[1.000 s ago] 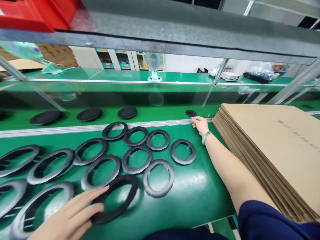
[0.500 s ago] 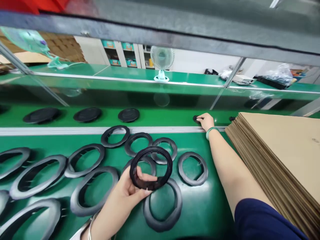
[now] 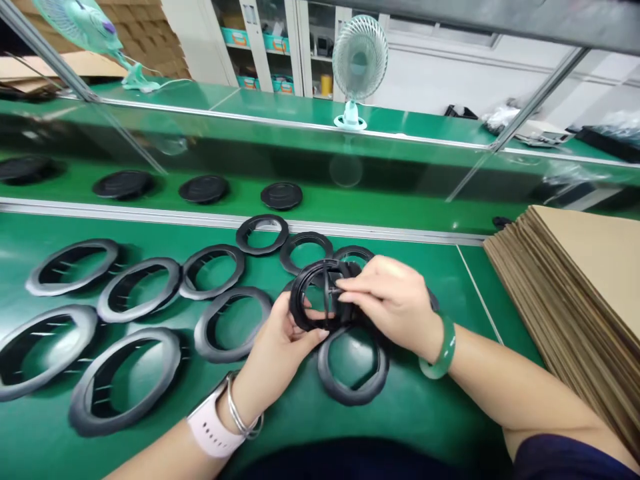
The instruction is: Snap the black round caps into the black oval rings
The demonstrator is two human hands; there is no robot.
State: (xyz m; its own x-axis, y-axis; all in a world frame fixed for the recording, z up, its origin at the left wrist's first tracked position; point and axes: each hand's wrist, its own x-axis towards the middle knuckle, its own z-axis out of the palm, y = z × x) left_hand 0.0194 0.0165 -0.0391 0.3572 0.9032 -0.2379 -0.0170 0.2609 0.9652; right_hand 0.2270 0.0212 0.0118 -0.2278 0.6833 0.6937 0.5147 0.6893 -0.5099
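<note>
My left hand (image 3: 281, 348) grips a black plastic ring (image 3: 300, 312), tilted up above the table, with fingers behind it and the thumb at its lower edge. At the ring's right side, my right hand (image 3: 400, 305) pinches a dark black part (image 3: 346, 313) between thumb and fingertips. The part's full shape is hidden by the fingers and the ring, and I cannot tell whether it is seated in the ring. Just below lies a grey-black ring (image 3: 327, 373) on the green table, with other rings partly covered behind my hands.
Several grey-black rings (image 3: 125, 419) are spread over the left of the table (image 3: 425, 427). Black discs (image 3: 281, 196) lie on the green belt (image 3: 380, 210) beyond a metal rail. A cardboard stack (image 3: 590, 267) stands at the right; a fan (image 3: 360, 60) is at the back.
My right hand has come back from the belt to the held ring, now with a black part in its fingers. The small dark item it touched is gone from the belt. The view has shifted.
</note>
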